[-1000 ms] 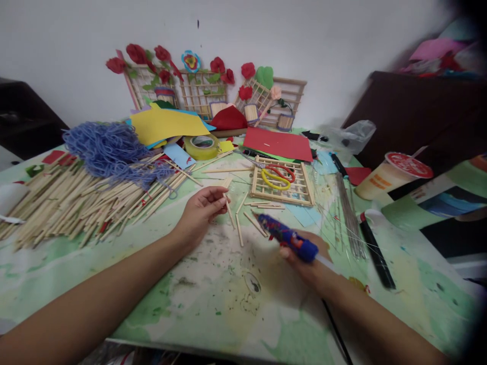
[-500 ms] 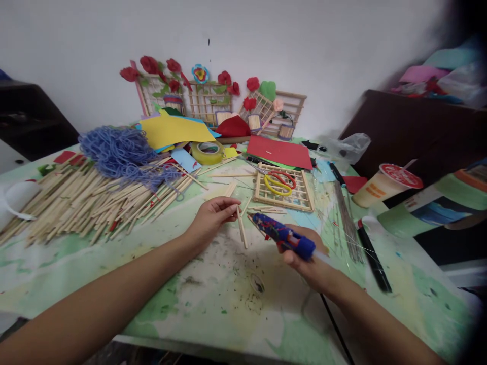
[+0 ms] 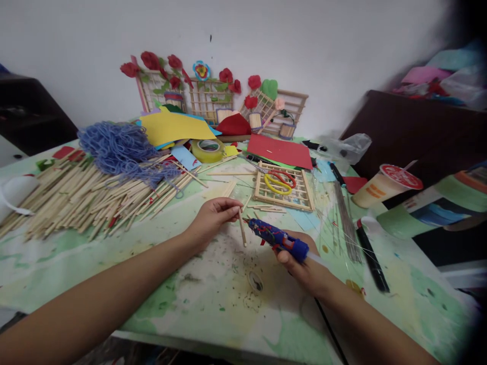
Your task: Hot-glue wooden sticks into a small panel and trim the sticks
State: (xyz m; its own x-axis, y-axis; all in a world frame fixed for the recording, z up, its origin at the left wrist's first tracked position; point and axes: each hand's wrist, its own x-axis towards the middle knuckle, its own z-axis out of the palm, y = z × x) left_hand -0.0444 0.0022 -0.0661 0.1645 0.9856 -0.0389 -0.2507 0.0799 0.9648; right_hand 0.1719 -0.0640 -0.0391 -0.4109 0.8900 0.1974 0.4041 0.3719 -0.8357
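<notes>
My left hand [image 3: 216, 217] pinches the upper end of short wooden sticks [image 3: 242, 230], which hang down toward me just above the table; whether there are two or more I cannot tell. In my right hand [image 3: 300, 263] is a blue hot glue gun [image 3: 277, 237], its fingers wrapped round the handle. The gun's nozzle points left and is beside the sticks, close to or touching them. A black cord [image 3: 330, 329] runs from beneath the right hand to the table's front edge. Behind the hands, scissors [image 3: 279, 183] with red and yellow handles lie on a stick lattice [image 3: 312, 200].
On the left lies a large heap of wooden sticks [image 3: 76, 197] with blue yarn [image 3: 114, 147] on top. Tape [image 3: 208, 150], yellow paper [image 3: 175, 126] and red paper [image 3: 279, 150] sit farther back. A black marker [image 3: 373, 258], a lidded cup [image 3: 386, 185] and a large bottle [image 3: 433, 208] are on the right.
The glue gun has shifted slightly left and down, bringing its nozzle up to the sticks. My left hand stays almost where it was, still holding them.
</notes>
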